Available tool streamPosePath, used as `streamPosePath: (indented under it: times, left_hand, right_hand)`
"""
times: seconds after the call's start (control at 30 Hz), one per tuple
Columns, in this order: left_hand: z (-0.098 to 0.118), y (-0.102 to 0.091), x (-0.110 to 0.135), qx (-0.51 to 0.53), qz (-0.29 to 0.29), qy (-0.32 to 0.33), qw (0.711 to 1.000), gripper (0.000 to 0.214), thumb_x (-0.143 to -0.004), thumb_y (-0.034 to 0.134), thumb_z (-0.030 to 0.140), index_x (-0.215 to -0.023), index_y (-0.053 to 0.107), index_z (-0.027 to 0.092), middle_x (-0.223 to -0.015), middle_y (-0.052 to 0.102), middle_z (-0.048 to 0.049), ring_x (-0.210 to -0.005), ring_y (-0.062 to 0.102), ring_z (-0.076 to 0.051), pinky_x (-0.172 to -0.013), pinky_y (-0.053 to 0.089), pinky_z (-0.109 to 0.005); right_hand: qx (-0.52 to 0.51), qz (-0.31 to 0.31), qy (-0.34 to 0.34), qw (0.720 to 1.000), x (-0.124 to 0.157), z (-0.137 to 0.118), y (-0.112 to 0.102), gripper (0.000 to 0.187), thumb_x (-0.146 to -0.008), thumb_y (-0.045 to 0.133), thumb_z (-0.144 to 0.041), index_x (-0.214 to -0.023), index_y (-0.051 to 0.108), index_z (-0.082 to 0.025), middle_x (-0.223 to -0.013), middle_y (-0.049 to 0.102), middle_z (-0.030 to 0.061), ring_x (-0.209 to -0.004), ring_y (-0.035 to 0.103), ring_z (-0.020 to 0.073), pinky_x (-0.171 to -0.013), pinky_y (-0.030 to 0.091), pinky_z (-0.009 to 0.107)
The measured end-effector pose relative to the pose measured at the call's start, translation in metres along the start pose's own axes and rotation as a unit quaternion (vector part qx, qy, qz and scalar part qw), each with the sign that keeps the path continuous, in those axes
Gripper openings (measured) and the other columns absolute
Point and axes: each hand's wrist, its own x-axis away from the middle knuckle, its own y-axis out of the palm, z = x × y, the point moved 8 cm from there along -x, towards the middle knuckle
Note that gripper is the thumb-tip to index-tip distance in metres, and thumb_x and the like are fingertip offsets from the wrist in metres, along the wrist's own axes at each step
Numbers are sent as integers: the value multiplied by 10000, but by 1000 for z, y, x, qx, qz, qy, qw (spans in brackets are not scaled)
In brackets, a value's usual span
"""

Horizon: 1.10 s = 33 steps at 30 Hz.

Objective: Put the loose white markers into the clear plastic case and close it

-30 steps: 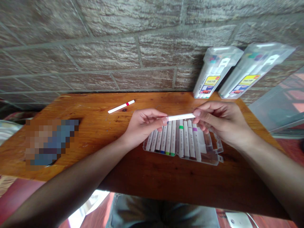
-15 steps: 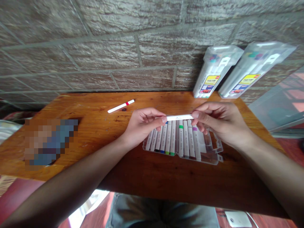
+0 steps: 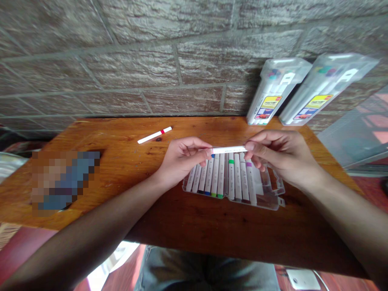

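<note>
A white marker (image 3: 228, 150) lies level between my two hands, with small print along its barrel and a thin pinkish band near its left end. My left hand (image 3: 186, 159) pinches the left end between thumb and fingers. The right end is in the grip of my right hand (image 3: 274, 153); both tips are hidden by fingers. Just below, an open clear plastic case (image 3: 266, 204) rests on the table, holding a row of white markers (image 3: 214, 178) with coloured ends. My hands cover part of its upper edge.
Another white marker with a red band (image 3: 154, 135) lies at the back of the wooden table (image 3: 121, 169). Two clear marker boxes (image 3: 268, 101) stand at the back right against the brick wall (image 3: 194, 60). A blurred-out item (image 3: 66, 182) is at left. A white device (image 3: 303, 279) sits below the table.
The marker has rolled slightly between my fingers: its print and the pinkish band now show more clearly. Both hands stay in the same place.
</note>
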Motion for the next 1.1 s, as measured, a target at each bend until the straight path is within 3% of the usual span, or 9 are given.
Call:
streamPosePath:
  times: [0.33, 0.6, 1.1]
  left_hand:
    - [3, 3, 1, 3, -4, -5, 1000, 296, -680, 975, 326, -777, 761, 146, -617, 708, 13, -512, 594, -82, -525, 478, -196]
    - [1, 3, 0, 22, 3, -5, 1000, 333, -548, 1023, 205, -783, 795, 146, -697, 767, -5, -569, 618, -83, -556, 472, -187]
    - [4, 1, 2, -6, -8, 0, 1000, 234, -736, 952, 296, -884, 837, 156, -719, 778, -25, -552, 642, -83, -552, 516, -197]
  right_hand:
    - [5, -12, 0, 1000, 1, -1, 2, 181, -881, 873, -363, -832, 821, -196, -721, 774, 47, -471, 604, 99, -384, 501, 210]
    - [-2, -12, 2, 1000, 1, -1, 3, 162, -890, 863, -327, -820, 826, -186, -703, 765, 40, -474, 610, 93, -388, 498, 195]
    - [4, -4, 5, 1000, 0, -2, 2, 187, -881, 870, -344, -794, 822, -186, -689, 758, 39, -466, 601, 94, -381, 494, 201]
